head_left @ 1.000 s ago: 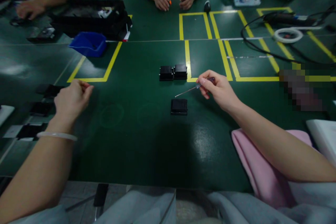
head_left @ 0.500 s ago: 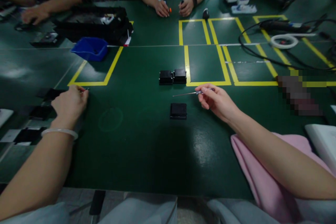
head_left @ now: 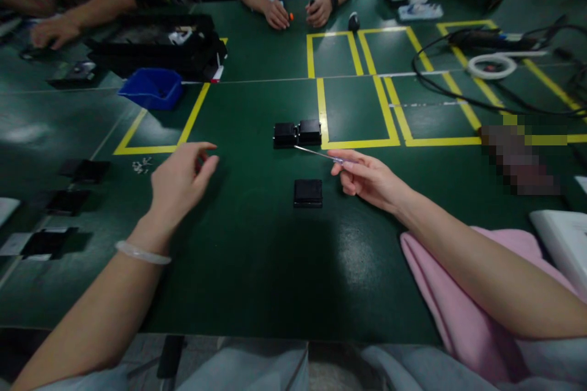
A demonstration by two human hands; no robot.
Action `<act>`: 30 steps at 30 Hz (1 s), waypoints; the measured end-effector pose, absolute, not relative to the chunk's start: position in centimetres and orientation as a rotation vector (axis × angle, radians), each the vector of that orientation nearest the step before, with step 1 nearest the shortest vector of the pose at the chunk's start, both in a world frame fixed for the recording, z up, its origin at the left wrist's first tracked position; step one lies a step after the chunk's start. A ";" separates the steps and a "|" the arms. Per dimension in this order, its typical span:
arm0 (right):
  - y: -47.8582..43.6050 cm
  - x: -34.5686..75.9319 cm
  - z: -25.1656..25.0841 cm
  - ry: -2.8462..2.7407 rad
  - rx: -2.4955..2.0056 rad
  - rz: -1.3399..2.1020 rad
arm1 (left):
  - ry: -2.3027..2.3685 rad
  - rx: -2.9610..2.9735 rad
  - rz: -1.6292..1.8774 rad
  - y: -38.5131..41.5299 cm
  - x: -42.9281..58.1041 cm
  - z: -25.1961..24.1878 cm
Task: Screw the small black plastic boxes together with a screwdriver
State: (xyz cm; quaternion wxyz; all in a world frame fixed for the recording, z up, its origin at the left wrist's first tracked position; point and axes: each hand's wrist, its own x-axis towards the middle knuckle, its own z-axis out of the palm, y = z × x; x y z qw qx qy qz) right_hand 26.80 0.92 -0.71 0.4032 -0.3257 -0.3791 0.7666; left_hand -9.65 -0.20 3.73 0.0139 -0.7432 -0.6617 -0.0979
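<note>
Let's steady the slim metal-shafted screwdriver [head_left: 316,153], right hand [head_left: 367,176] pinching it toward ten o'clock, left hand's [head_left: 181,176] hold unclear.

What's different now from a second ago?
The left hand moved right, toward the middle of the green table, uncovering small screws; I can't tell if it holds one. The right hand still holds the screwdriver, but its tip swung farther forward, toward the paired black boxes. Those, the nearer black box and blue bin stayed put.
</note>
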 end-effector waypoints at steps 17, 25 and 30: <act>0.6 26.8 -1.0 -1.135 -0.777 2.091 | -1.541 -3.224 -0.545 -1.7 1.2 -0.2; 0.4 26.8 -0.9 -1.208 -0.777 2.094 | -1.523 -3.236 -0.555 -2.0 1.3 0.0; 0.6 27.0 -1.1 -1.231 -0.791 2.094 | -1.526 -3.257 -0.561 -2.1 1.2 0.2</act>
